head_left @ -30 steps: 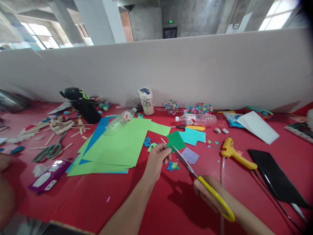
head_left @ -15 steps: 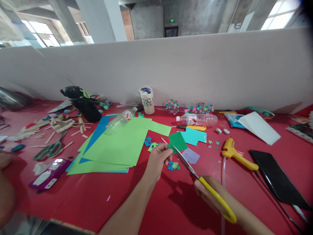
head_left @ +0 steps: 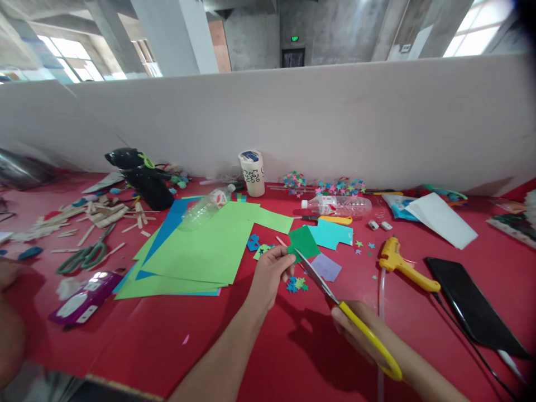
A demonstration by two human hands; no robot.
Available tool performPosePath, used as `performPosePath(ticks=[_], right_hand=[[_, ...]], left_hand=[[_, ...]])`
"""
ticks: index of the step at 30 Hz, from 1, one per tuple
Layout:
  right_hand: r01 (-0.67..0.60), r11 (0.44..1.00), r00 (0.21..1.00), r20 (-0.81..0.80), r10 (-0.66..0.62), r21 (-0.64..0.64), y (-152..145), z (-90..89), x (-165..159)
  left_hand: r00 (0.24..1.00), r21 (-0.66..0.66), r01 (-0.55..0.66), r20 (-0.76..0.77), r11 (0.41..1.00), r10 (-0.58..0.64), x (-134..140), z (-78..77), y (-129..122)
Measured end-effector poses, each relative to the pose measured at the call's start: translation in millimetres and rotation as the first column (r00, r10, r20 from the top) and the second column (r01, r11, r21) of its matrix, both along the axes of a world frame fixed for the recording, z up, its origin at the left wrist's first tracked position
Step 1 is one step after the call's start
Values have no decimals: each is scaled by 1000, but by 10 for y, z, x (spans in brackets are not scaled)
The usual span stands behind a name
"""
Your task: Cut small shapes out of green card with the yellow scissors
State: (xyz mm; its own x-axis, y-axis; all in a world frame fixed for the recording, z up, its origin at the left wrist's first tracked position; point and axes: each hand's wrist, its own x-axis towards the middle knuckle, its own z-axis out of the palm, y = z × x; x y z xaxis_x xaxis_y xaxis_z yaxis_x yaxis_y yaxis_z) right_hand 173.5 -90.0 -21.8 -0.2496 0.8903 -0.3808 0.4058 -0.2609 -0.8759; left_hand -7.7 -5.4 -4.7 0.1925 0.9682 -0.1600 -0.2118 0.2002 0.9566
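Observation:
My left hand [head_left: 274, 269] pinches a dark green paper piece [head_left: 305, 242] by its lower left corner, above the red table. In my right hand [head_left: 355, 329] is a pair of scissors [head_left: 368, 335] with yellow handles. The tips of its blades meet the lower edge of the green paper, close to my left fingertips. Beneath lie small paper stars [head_left: 297, 284] in blue and green. A lilac paper piece [head_left: 327, 267] rests under the blades, and light blue paper [head_left: 332, 233] lies just behind.
Large green sheets [head_left: 201, 240] cover the left middle. A yellow glue gun [head_left: 406, 265] and a black tablet-like slab [head_left: 473, 307] lie at right. Behind are a clear bottle [head_left: 339, 205] and a cup [head_left: 252, 174]. At far left are green-handled scissors [head_left: 86, 255] and another person's arm [head_left: 9, 329].
Almost nothing differs. The camera view has shifted slightly, and both hands keep the same hold on the green paper and the scissors.

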Motion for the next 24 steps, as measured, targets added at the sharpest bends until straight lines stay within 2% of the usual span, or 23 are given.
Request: performPosePath(ticks=[5,11,18,24], right_hand=[[19,1000,1000,-22,-19,-15,7,-7,-3],[-16,999,1000,-24,16,-30,11,-9,26],[-17,1000,998,-55,16,-15,1,-9,41],[29,999,991,-129,-31,-15,-49,10,-13]], left_hand=[[1000,21,19,-12,1000,-19,-8,19,13],[996,175,-47,-67,983,59,-36,43,48],[993,99,-16,117,995,4,-23,-29,34],[987,87,-35,160,996,21,-3,-12,8]])
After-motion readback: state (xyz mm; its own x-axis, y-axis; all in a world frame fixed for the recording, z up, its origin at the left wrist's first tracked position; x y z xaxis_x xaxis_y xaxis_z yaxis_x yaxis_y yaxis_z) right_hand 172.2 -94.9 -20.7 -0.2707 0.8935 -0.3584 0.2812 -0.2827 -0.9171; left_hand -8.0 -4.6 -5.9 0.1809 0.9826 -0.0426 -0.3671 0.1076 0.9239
